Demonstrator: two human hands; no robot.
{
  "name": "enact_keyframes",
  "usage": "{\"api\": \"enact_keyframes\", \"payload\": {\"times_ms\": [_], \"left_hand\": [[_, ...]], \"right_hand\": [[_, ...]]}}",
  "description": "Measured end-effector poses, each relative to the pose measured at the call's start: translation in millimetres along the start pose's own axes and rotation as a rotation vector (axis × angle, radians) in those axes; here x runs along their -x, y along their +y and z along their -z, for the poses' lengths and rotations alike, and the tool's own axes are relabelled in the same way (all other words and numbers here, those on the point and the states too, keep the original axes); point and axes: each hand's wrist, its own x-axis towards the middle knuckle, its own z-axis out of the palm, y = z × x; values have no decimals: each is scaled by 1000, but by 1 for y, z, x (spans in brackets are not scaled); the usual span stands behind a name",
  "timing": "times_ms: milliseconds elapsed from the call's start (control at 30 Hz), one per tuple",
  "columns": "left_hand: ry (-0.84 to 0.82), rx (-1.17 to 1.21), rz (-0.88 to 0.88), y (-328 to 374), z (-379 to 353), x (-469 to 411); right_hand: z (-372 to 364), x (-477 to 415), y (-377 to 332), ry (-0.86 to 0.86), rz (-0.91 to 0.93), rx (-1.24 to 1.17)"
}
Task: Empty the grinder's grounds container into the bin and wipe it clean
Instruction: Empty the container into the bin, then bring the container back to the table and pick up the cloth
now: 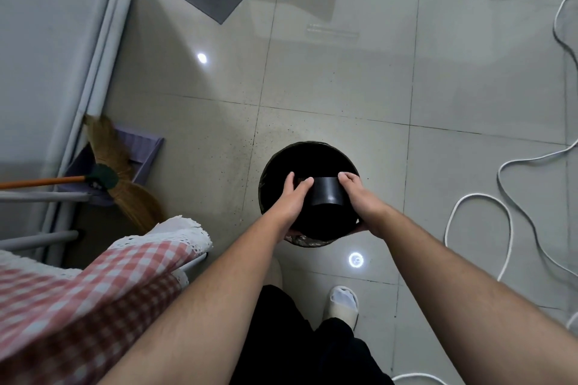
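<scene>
A round bin [308, 151] lined with a black bag stands on the tiled floor in front of my feet. Over its dark opening I hold the black grounds container [325, 192] between both hands. My left hand [292, 197] grips its left side, fingers curled over the far edge. My right hand [359, 197] grips its right side. The container looks turned with one flat side up; its opening and contents are hidden against the black bag.
A table corner with a pink checked cloth [103, 278] juts in at lower left. A broom [112, 178] and purple dustpan [137, 150] lie left of the bin. White cable [500, 175] loops on the floor at right. My slippered foot [342, 303] is below the bin.
</scene>
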Motion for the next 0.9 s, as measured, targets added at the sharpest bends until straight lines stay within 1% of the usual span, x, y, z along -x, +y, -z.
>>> {"api": "enact_keyframes", "payload": {"times_ms": [167,267,367,433,533,600,700,800,900], "left_hand": [[-66,95,-102,5,26,38],[-113,89,-196,19,37,74],[-152,45,-306,35,44,120],[-129,20,-391,45,45,157],[-58,13,-538,58,44,215],[19,12,-628,61,46,254],[125,41,-726,58,54,308],[281,36,-827,44,71,360],[484,33,-911,22,94,408]], "right_hand": [[7,36,-11,-136,128,-92],[13,67,-21,-239,189,-125],[18,105,-42,-306,296,-59],[19,138,-63,-332,384,34],[16,189,-94,-341,509,179],[9,225,-110,-341,619,275],[-10,271,-130,-353,761,386],[-42,314,-143,-418,890,485],[-84,349,-149,-505,1024,567]]}}
